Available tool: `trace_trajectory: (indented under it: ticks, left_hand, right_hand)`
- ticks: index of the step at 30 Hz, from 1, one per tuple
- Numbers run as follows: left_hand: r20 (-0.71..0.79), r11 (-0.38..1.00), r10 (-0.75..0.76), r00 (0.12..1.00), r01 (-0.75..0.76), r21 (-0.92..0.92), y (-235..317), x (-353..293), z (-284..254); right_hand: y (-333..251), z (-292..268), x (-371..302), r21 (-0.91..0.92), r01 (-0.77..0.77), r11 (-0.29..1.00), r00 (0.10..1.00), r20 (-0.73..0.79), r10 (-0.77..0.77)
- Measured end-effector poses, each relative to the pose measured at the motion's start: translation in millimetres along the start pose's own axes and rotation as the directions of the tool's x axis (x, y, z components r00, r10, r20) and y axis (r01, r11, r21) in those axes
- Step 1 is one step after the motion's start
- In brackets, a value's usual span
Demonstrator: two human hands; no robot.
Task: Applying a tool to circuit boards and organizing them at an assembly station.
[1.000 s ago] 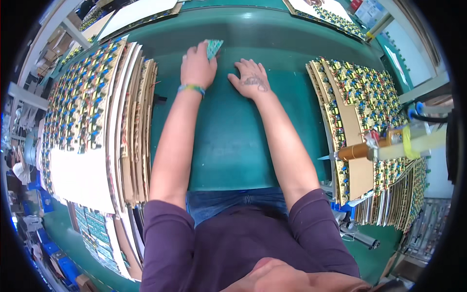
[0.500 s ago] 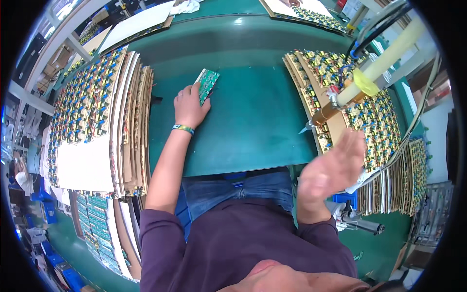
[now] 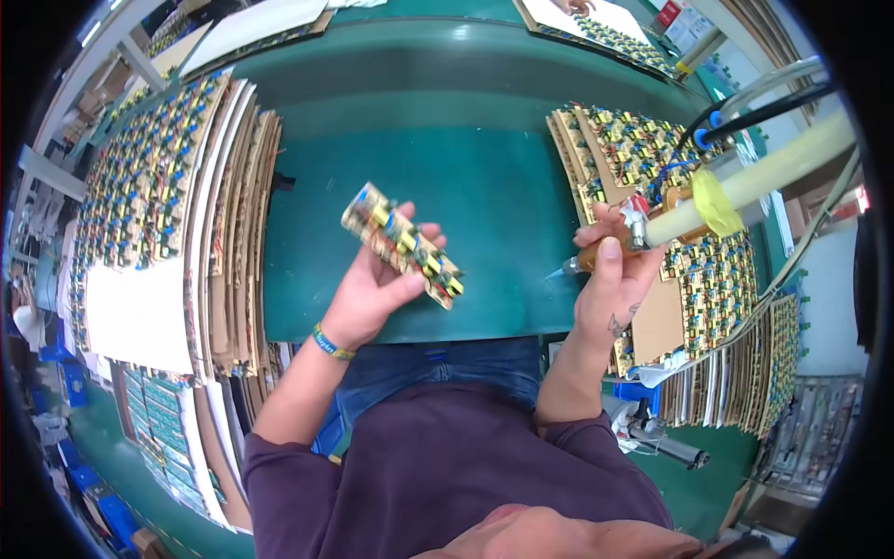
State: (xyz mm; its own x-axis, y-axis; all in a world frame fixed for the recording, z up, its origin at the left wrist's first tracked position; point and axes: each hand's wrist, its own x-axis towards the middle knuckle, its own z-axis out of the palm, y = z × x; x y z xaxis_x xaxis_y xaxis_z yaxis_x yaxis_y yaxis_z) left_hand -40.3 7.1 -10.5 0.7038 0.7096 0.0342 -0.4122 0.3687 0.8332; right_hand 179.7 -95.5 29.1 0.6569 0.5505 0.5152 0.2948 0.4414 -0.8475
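Note:
My left hand (image 3: 368,296) is closed on a narrow circuit board (image 3: 402,244), thumb on the near edge and fingers beneath. The board is tilted above the green work surface, with its yellow, blue and black components facing up. On the right, my right hand (image 3: 610,279) wraps round an amber dispensing syringe (image 3: 589,259), thumb on top. Its pale blue nozzle (image 3: 557,275) points left toward the board, clearly apart from it. A thick yellowish tube (image 3: 754,182) with a yellow wrap runs from the syringe to the upper right.
Tall layered stacks of populated boards and cardboard stand at left (image 3: 154,177) and right (image 3: 722,307), edging the green work surface (image 3: 466,186). Black and clear hoses (image 3: 773,107) hang at upper right. Another person's hand (image 3: 575,7) is over a far tray of boards.
My left hand has lifted the board off the work surface, brought it nearer and turned its component side up. My right hand has moved up and taken hold of the dispensing syringe.

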Motion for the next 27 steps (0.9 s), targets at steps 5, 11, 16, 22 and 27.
trace_trajectory:
  ticks: [5,11,16,22,27]
  left_hand:
    - [0.016,0.993,-0.095,0.995,0.096,-0.062,-10,-18,-14]
    - [-0.132,0.992,-0.128,0.983,0.13,0.006,-15,-15,-32]
    - [-0.16,0.989,-0.136,0.978,0.144,0.038,-23,-10,-39]
    - [-0.162,0.984,-0.179,0.97,0.175,-0.038,-23,-9,-43]
    - [-0.131,0.981,-0.147,0.98,0.161,0.109,-29,-13,-52]
  right_hand:
    - [8,-5,5,0.113,-0.029,0.993,0.979,0.203,0.006]
    - [17,9,23,0.185,-0.055,0.981,0.957,0.289,-0.001]
    - [28,9,36,0.274,-0.028,0.961,0.943,0.325,-0.065]
    - [30,26,39,0.439,-0.039,0.898,0.911,0.384,-0.148]
    - [33,32,44,0.507,-0.074,0.859,0.87,0.454,-0.193]
